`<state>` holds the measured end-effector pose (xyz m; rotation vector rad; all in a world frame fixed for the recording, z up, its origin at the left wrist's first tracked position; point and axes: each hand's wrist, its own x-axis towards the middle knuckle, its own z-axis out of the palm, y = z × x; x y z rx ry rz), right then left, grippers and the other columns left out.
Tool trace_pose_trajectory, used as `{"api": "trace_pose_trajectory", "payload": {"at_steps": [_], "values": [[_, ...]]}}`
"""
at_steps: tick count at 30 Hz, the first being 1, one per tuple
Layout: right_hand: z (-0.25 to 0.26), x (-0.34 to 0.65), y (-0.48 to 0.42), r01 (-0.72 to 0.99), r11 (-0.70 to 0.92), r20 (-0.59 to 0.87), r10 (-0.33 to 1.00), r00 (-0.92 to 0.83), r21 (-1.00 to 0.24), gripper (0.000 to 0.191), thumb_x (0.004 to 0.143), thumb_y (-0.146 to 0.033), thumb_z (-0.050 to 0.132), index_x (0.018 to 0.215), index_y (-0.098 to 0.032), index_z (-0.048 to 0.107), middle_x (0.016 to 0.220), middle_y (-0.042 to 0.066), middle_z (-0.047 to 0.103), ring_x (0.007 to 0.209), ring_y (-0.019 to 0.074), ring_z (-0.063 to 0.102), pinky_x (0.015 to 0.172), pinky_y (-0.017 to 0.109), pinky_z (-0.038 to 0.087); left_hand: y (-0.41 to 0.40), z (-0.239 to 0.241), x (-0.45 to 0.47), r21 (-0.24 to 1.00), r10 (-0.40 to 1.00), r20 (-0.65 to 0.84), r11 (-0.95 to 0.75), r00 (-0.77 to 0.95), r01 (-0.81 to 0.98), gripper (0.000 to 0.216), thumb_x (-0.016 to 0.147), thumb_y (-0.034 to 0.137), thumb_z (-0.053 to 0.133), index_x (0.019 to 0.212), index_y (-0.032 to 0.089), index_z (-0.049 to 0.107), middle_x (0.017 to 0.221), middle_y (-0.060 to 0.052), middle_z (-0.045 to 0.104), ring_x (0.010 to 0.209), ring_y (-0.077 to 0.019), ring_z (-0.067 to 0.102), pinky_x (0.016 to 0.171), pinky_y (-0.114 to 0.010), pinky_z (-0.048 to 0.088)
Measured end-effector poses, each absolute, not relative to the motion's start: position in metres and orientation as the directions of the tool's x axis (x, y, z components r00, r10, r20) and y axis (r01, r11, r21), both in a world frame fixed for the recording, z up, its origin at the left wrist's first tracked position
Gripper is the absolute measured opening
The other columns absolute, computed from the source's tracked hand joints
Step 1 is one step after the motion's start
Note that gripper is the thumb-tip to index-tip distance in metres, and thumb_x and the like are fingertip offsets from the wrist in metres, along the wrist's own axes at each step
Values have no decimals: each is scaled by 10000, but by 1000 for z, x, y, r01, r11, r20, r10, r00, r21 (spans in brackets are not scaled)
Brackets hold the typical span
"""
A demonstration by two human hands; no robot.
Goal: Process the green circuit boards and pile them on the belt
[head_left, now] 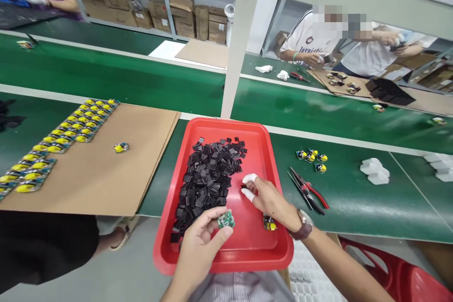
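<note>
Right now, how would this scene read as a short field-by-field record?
left hand: holds a green circuit board
right hand: fingers in white covers pinch a small black piece
red tray: black pieces heaped toward left; yellow-topped part at right
cardboard: rows of yellow-topped parts, one apart
right of tray: pliers, loose yellow-topped parts
</note>
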<state>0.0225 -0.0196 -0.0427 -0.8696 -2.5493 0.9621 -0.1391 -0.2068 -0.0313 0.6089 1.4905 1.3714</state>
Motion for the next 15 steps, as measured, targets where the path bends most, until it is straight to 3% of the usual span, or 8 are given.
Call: {"api": "trace_pose_trajectory", "payload": {"at_steps": [3,5,9,12,15], "values": [[-36,31,-33,307,464,86,652,-754,-831,104,1014,-252,581,1054,-218,671,951,44,698,831,165,678,783,302,560,-201,-33,-140,977,905,-215,206,-367,-63,323,881,368,753,1181,256,708,1171,-60,727,1061,-220,694,1006,-373,545],[-32,37,-41,162,271,66,672,-737,-949,114,973,-270,661,1062,-236,723,995,45,700,858,161,689,786,295,575,-198,-33,-141,983,923,-150,178,-354,48,276,926,346,708,1195,285,697,1179,-43,703,1061,-205,680,990,-359,538],[-24,50,-53,15,-50,-45,672,-739,-999,287,893,-269,777,1176,-302,745,1062,31,683,839,149,722,766,284,606,-195,-32,-139,979,925,-116,168,-361,117,242,972,335,657,1212,314,678,1207,-22,690,1105,-195,670,1002,-348,530],[-19,56,-57,14,-92,-72,670,-739,-996,224,940,-264,732,1150,-331,770,1032,19,697,815,140,745,751,268,606,-194,-29,-135,980,929,-143,182,-342,82,238,993,341,628,1227,323,667,1209,-13,701,1084,-189,687,984,-340,548],[-15,55,-60,28,13,-11,694,-720,-1000,170,943,-253,731,1081,-314,808,1054,39,720,942,163,733,815,267,591,-191,-25,-131,986,942,-123,152,-311,69,250,997,325,624,1245,330,655,1238,-19,683,1115,-192,677,1004,-351,544]]}}
